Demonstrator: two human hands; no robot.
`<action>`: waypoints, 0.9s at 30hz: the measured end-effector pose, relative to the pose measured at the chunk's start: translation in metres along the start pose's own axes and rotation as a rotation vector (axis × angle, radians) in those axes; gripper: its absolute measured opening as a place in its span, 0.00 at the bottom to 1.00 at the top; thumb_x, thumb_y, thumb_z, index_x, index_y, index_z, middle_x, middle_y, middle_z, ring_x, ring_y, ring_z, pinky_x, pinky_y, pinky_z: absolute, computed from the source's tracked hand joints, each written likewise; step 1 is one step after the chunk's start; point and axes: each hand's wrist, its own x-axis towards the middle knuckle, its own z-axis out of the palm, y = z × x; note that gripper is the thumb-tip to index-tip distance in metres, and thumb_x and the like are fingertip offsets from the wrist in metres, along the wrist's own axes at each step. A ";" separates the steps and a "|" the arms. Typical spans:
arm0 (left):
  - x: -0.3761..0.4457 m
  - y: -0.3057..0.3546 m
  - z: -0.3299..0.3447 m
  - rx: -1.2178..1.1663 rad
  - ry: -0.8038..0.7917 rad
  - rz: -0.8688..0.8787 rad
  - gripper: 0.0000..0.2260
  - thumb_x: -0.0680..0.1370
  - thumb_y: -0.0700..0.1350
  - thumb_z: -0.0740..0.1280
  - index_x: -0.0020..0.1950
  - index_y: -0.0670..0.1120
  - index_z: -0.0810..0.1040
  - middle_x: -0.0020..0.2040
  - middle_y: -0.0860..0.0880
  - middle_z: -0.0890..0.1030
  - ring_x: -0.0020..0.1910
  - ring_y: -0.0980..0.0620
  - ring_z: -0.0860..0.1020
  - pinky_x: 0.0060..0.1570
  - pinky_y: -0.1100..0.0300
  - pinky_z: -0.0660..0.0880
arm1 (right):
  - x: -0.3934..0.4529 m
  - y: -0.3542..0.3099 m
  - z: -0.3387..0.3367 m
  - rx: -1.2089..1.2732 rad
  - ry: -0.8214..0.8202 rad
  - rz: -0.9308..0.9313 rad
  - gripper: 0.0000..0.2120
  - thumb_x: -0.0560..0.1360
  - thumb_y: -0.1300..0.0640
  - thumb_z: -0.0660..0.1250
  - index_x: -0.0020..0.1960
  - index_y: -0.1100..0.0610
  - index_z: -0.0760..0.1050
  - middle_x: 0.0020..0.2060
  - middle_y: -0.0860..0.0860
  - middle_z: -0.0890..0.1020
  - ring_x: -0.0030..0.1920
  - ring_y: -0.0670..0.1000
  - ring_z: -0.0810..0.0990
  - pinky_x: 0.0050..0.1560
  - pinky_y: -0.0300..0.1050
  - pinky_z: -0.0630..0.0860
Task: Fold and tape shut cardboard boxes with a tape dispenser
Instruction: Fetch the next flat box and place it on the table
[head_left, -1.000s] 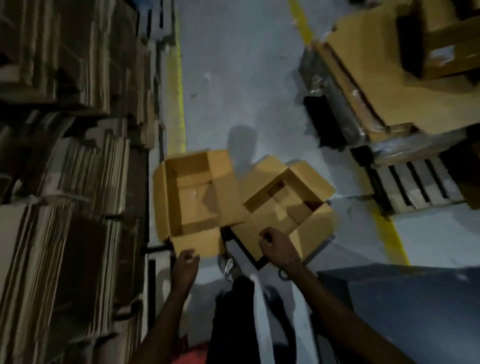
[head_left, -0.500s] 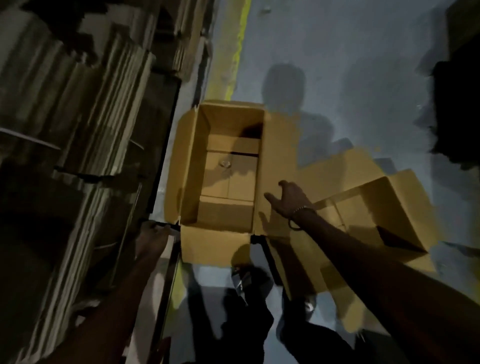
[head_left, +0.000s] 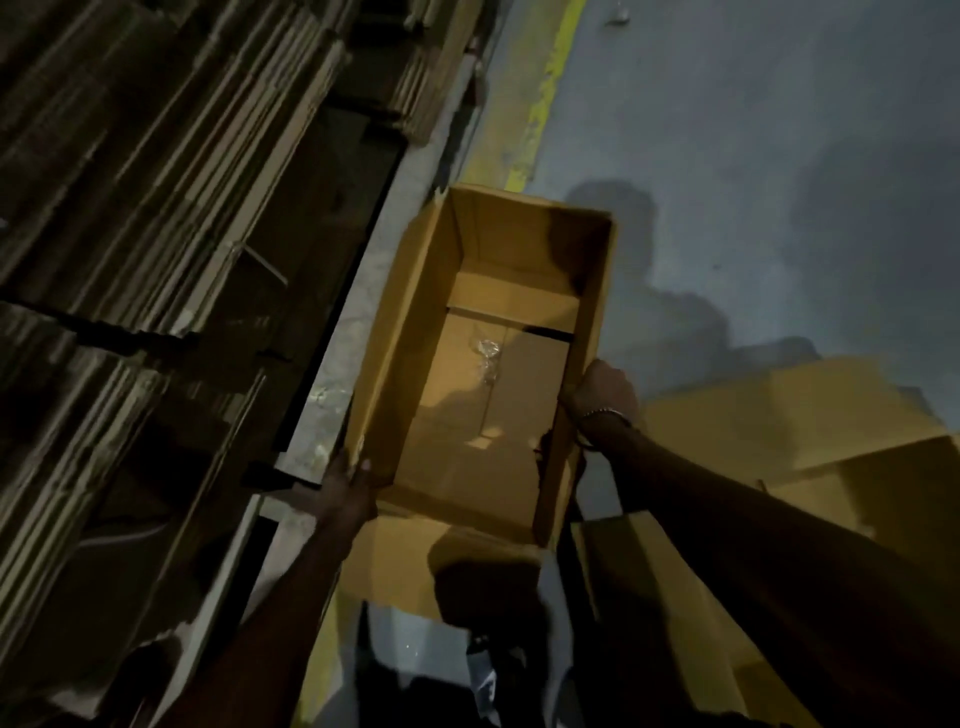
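Open cardboard box (head_left: 488, 374): sitting at frame centre on the grey floor (head_left: 779, 156), mouth facing up, top flaps raised; smooth tan corrugated board, rectangular; inner bottom flaps meeting along a middle seam; something small and shiny lying on that seam, too blurred to identify.
Stacked flat cardboard (head_left: 156, 208): filling the whole left side, ribbed edges showing, mostly lost in shadow, running off the left and top edges.
Second box (head_left: 779, 467): lying to the right of the open one, flaps spreading outward, partly covered by the right forearm, cut off at the right edge.
Yellow floor line (head_left: 545, 98): worn, patchy paint, running from the top edge down behind the open box.
Dark shape at bottom centre: too dim to identify.
Right hand (head_left: 602, 400): curling over the right wall's top edge, gripping it; thin band sitting at the wrist.
Left hand (head_left: 348, 488): pressing against the near-left corner of the box, thumb lying on the wall; other fingers hiding behind the board, so the grip cannot be told.
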 end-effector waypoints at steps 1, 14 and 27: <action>-0.007 0.004 -0.007 0.032 0.010 0.019 0.20 0.87 0.48 0.62 0.75 0.38 0.73 0.62 0.35 0.81 0.59 0.34 0.81 0.53 0.48 0.77 | -0.003 -0.003 -0.007 0.060 -0.005 0.005 0.10 0.75 0.55 0.69 0.51 0.61 0.74 0.49 0.61 0.82 0.48 0.62 0.82 0.40 0.47 0.72; -0.187 0.226 -0.209 0.061 -0.031 0.238 0.26 0.86 0.56 0.62 0.83 0.47 0.67 0.72 0.37 0.77 0.70 0.34 0.75 0.66 0.43 0.73 | -0.203 -0.062 -0.329 0.354 0.158 0.059 0.15 0.75 0.56 0.72 0.55 0.68 0.81 0.46 0.63 0.85 0.48 0.63 0.83 0.47 0.54 0.79; -0.477 0.486 -0.188 0.165 -0.611 0.747 0.32 0.85 0.50 0.68 0.86 0.49 0.58 0.84 0.47 0.62 0.81 0.41 0.64 0.76 0.40 0.67 | -0.567 0.119 -0.606 0.679 0.789 0.657 0.20 0.75 0.52 0.74 0.65 0.56 0.82 0.38 0.55 0.86 0.38 0.54 0.81 0.43 0.43 0.76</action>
